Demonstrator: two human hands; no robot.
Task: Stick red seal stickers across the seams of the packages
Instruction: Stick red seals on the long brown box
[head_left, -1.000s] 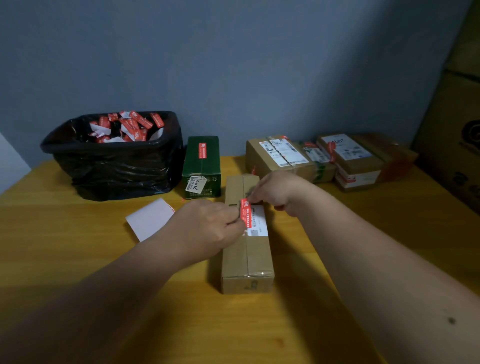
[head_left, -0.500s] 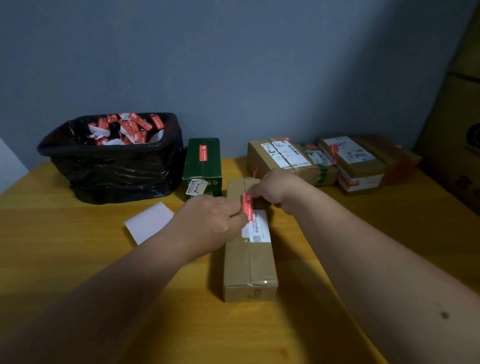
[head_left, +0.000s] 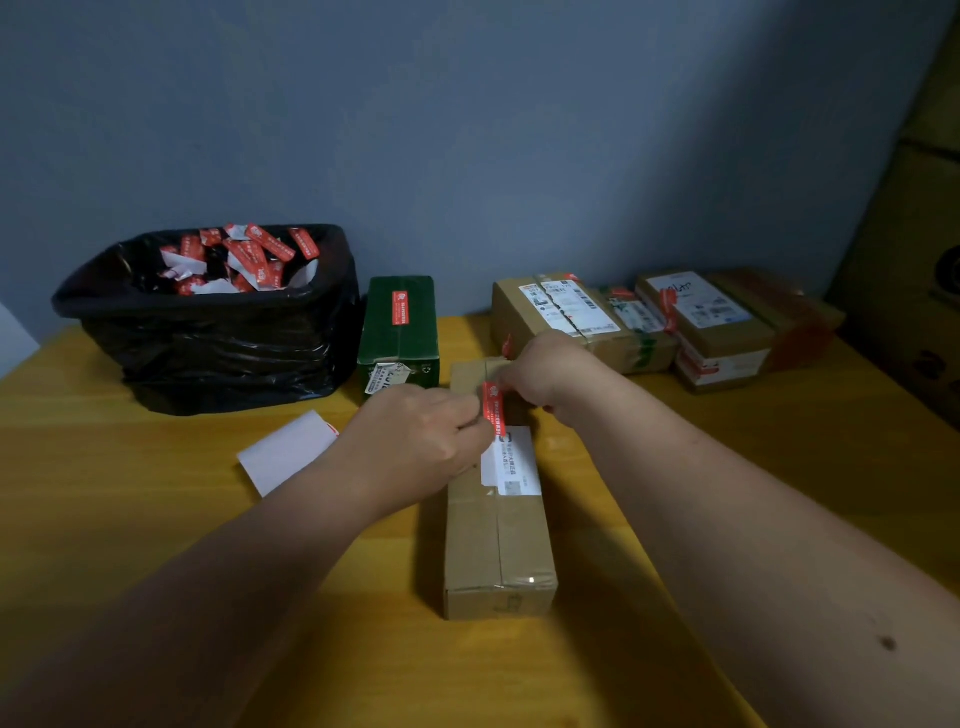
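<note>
Head cam view, looking down at a yellow wooden table (head_left: 130, 519). Long brown cardboard box (head_left: 498, 545) lies lengthwise in the centre, w/ a taped seam running along its top and a white label (head_left: 511, 462) stuck on it. Both hands meet over the box's far half. Left hand (head_left: 421, 441) and right hand (head_left: 540, 374) each pinch a red seal sticker (head_left: 493, 409) between curled fingertips, one from each side; sticker sits upright over the seam, just beyond the label. Can't tell if it's touching the box yet. Left of the box: white paper sheet (head_left: 285, 452) flat on the table. Back left: black bin bag (head_left: 218, 338) w/ red & white scraps inside. Beside it, a green box (head_left: 400, 332) w/ a red sticker on top. Back right: cluster of brown parcels (head_left: 665, 322) w/ labels, against a blue wall.
</note>
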